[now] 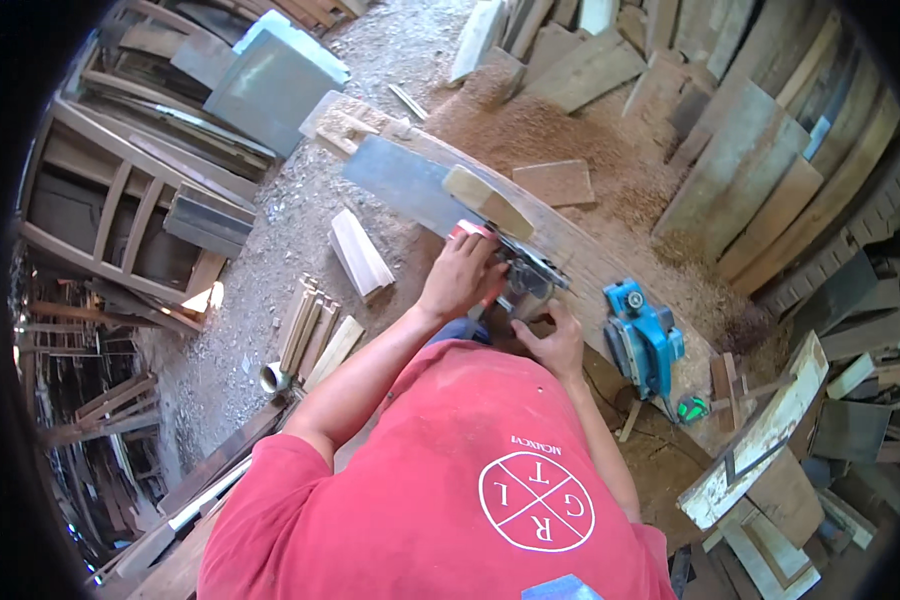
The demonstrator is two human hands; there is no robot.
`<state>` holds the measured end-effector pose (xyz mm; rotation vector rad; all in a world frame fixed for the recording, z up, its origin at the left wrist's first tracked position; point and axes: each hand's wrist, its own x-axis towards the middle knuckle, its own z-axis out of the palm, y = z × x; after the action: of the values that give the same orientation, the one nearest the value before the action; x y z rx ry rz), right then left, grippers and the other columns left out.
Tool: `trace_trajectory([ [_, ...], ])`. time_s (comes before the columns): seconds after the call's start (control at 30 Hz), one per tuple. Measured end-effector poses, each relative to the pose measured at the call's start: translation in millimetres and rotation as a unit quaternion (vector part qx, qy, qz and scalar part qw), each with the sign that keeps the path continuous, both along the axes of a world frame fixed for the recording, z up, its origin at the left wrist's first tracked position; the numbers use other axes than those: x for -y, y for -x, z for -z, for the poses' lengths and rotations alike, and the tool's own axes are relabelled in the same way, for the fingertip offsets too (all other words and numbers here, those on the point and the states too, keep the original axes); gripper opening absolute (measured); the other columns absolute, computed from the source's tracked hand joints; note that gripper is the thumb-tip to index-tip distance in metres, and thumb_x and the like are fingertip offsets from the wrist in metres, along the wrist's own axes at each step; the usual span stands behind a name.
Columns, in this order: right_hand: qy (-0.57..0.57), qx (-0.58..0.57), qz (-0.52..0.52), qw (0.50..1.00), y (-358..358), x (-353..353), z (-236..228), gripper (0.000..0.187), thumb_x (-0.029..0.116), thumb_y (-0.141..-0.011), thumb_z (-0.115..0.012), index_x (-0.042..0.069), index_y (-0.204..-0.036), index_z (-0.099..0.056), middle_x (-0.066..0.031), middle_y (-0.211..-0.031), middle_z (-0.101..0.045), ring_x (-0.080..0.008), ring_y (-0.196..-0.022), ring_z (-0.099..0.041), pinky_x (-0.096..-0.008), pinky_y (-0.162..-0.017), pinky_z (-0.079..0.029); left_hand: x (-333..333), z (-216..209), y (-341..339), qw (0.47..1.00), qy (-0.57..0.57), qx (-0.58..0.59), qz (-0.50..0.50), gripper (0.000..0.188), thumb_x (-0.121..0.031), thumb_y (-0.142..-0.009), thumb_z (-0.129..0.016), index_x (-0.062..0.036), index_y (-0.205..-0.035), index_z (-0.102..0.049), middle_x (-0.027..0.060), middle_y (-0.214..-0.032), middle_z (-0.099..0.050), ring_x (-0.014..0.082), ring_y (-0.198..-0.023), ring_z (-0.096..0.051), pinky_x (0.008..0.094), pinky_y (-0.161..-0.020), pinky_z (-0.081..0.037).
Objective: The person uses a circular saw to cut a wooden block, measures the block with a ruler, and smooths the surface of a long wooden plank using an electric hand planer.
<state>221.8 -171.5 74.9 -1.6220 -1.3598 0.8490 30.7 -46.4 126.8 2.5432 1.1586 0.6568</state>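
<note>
A red-and-black power tool (515, 268) rests across the wooden workbench (610, 262), close in front of my body. My left hand (460, 268) is closed over its red end from above. At the tool's near right side, my right hand (553, 338) is curled, thumb and fingers against its rounded metal part; the exact grip is partly hidden. Beyond the tool lie a pale wood block (488, 200) and a flat grey board (398, 182), both on the bench. What is under the tool cannot be made out.
A blue electric planer (642, 340) stands on the bench to the right, a green-and-black tape measure (692, 408) beside it. Pale offcuts (360, 255) and a bundle of strips (308, 325) lie at left. Sawdust (500, 125) heaps beyond the bench; stacked boards (735, 170) lean at far right.
</note>
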Motion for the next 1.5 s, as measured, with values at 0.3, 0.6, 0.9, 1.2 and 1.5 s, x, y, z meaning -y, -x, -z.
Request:
trace_trajectory([
  [0.3, 0.007, 0.0, 0.077, 0.997, 5, 6, -2, 0.037, 0.026, -0.073, -0.086, 0.002, -0.089, -0.063, -0.0168, -0.078, -0.068, -0.033, -0.073, -0.069, -0.0423, -0.069, -0.054, -71, 46, 58, 0.967, -0.043, -0.204, 0.144, 0.076, -0.024, -0.075, -0.076, -0.0034, -0.143, -0.05, 0.0155, -0.142, -0.055, 0.0328, -0.141, -0.046, 0.0473, -0.123, -0.031],
  [0.6, 0.121, 0.158, 0.21, 0.957, 50, -14, -26, 0.059, 0.049, -0.076, -0.082, 0.003, -0.11, -0.066, -0.0229, -0.088, -0.071, -0.0432, -0.085, -0.071, -0.0502, -0.076, -0.056, -116, 45, 56, 0.956, 0.055, -0.133, 0.255, 0.087, -0.023, -0.057, -0.089, -0.0023, -0.135, -0.056, 0.0176, -0.123, -0.06, 0.0391, -0.117, -0.058, 0.0466, -0.101, -0.049],
  [0.9, 0.172, 0.18, 0.352, 0.902, 68, 31, -137, 0.044, 0.043, -0.081, -0.077, 0.004, -0.098, -0.065, -0.0188, -0.085, -0.071, -0.043, -0.082, -0.07, -0.0523, -0.073, -0.055, -54, 5, 52, 0.896, 0.237, -0.021, 0.376, 0.074, -0.039, -0.059, -0.091, 0.0008, -0.115, -0.065, 0.0192, -0.099, -0.066, 0.04, -0.093, -0.067, 0.0466, -0.083, -0.056],
  [1.2, 0.125, 0.307, 0.489, 0.807, 129, 104, -144, 0.057, 0.044, -0.088, -0.076, 0.004, -0.129, -0.066, -0.0191, -0.109, -0.061, -0.0395, -0.106, -0.058, -0.049, -0.095, -0.047, 31, 22, 72, 0.724, 0.602, -0.043, 0.333, 0.074, -0.043, -0.065, -0.093, 0.0016, -0.117, -0.067, 0.0204, -0.1, -0.074, 0.0255, -0.093, -0.072, 0.0392, -0.087, -0.056],
  [1.5, 0.151, 0.241, 0.454, 0.844, 184, 193, -64, 0.061, 0.041, -0.085, -0.081, 0.005, -0.131, -0.064, -0.0221, -0.11, -0.064, -0.0445, -0.105, -0.061, -0.0497, -0.094, -0.048, 95, 75, 77, 0.727, 0.585, -0.244, 0.265, 0.088, -0.064, -0.068, -0.084, 0.0022, -0.123, -0.066, 0.0229, -0.104, -0.075, 0.0354, -0.098, -0.073, 0.0428, -0.09, -0.055],
])
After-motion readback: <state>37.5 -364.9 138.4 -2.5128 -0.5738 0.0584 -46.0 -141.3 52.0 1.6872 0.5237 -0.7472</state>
